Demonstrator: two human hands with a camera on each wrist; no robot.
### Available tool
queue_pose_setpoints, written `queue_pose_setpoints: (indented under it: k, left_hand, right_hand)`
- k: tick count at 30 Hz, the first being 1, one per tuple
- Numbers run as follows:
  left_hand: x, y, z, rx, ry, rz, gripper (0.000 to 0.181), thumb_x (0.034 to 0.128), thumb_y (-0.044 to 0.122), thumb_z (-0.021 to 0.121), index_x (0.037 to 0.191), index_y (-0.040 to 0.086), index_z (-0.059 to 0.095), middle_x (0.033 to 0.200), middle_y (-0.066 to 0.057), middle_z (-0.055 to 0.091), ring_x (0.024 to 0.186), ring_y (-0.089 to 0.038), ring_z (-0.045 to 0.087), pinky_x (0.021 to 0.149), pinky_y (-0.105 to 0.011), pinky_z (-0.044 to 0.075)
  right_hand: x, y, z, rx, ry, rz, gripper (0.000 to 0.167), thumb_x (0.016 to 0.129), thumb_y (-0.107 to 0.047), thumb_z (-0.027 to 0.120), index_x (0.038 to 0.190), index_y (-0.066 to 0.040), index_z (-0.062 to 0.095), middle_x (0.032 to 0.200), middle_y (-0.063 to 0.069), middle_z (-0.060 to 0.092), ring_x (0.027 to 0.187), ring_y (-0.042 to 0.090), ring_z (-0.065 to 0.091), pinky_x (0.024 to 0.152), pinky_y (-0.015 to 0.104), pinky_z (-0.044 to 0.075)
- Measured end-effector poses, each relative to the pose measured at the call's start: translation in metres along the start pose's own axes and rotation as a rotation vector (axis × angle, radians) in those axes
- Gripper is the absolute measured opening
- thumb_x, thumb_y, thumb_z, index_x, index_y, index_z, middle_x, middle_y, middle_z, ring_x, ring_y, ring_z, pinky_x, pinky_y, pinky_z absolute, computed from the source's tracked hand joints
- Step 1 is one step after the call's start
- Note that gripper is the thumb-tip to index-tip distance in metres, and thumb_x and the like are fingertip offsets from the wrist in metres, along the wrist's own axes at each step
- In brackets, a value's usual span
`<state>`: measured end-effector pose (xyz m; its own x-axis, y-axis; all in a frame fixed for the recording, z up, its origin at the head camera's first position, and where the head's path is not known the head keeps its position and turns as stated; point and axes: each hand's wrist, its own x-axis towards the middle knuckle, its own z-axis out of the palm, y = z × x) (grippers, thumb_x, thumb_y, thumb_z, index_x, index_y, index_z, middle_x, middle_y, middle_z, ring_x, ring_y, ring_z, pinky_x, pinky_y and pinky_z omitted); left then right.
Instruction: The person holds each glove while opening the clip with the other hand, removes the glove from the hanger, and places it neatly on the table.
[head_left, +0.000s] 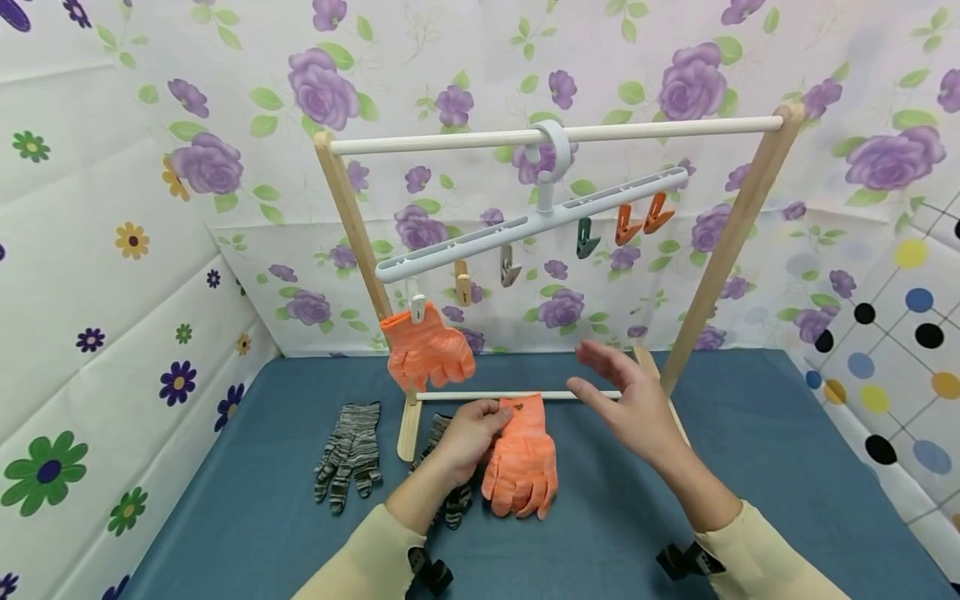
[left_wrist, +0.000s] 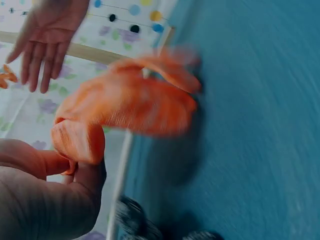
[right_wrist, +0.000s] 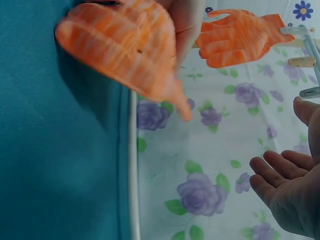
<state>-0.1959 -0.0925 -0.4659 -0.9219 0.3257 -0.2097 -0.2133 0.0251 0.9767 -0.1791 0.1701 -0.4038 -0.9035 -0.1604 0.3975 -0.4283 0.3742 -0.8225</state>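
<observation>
In the head view my left hand [head_left: 471, 435] pinches an orange glove [head_left: 522, 467] by its cuff, and the glove's fingers hang down over the table. The left wrist view shows that cuff between thumb and fingers, with the orange glove [left_wrist: 130, 102] blurred. My right hand [head_left: 628, 408] is raised to the right with fingers extended, holding nothing. Another orange glove [head_left: 429, 350] hangs from a white clip [head_left: 417, 307] at the left end of a white hanger [head_left: 525, 227]. A striped grey glove [head_left: 351, 454] lies on the table; a second one [head_left: 457, 504] is partly hidden behind my left forearm.
The hanger hooks over the white top rod [head_left: 450, 142] of a wooden rack [head_left: 731, 250]. Along the hanger are a yellow clip [head_left: 462, 283], a grey clip [head_left: 509, 268], a green clip [head_left: 587, 239] and two orange clips [head_left: 627, 225]. A blue cloth [head_left: 780, 467] covers the table.
</observation>
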Motion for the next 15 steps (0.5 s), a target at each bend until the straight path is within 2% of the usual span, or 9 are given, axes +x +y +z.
queue_pose_setpoints:
  k: [5,9,13,15]
  left_hand:
    - [0.005,-0.006,0.000,0.200,0.053,0.058,0.025,0.1118,0.016,0.058,0.124,-0.004,0.066,0.085,-0.007,0.067,0.068,-0.013,0.061,0.062,-0.031,0.053]
    - [0.011,-0.010,-0.003,0.348,0.082,0.104,0.028,0.1103,0.015,0.061,0.129,-0.005,0.064,0.097,-0.011,0.068,0.078,-0.017,0.062,0.069,-0.037,0.054]
    - [0.017,-0.011,-0.003,0.512,0.110,0.147,0.025,0.1086,0.017,0.064,0.126,-0.002,0.066,0.102,-0.009,0.068,0.082,-0.019,0.064,0.070,-0.040,0.055]
    - [0.019,-0.011,-0.002,0.578,0.126,0.164,0.021,0.1075,0.016,0.066,0.121,0.000,0.067,0.099,-0.008,0.067,0.079,-0.018,0.064,0.069,-0.040,0.055]
  right_hand:
    - [-0.006,0.008,0.001,-0.011,-0.022,0.020,0.061,0.103,-0.027,0.075,0.156,-0.010,0.052,0.150,0.012,0.060,0.139,0.031,0.056,0.114,0.055,0.044]
    - [-0.009,0.013,0.002,-0.022,-0.028,0.031,0.060,0.103,-0.029,0.075,0.156,-0.011,0.053,0.149,0.012,0.061,0.138,0.030,0.057,0.113,0.057,0.044]
    - [-0.011,0.015,0.004,-0.037,-0.029,0.030,0.060,0.103,-0.029,0.075,0.155,-0.010,0.053,0.148,0.013,0.061,0.137,0.031,0.057,0.112,0.060,0.044]
    - [-0.012,0.017,0.004,-0.049,-0.028,0.026,0.060,0.102,-0.029,0.076,0.155,-0.011,0.053,0.148,0.012,0.061,0.137,0.031,0.058,0.111,0.060,0.045]
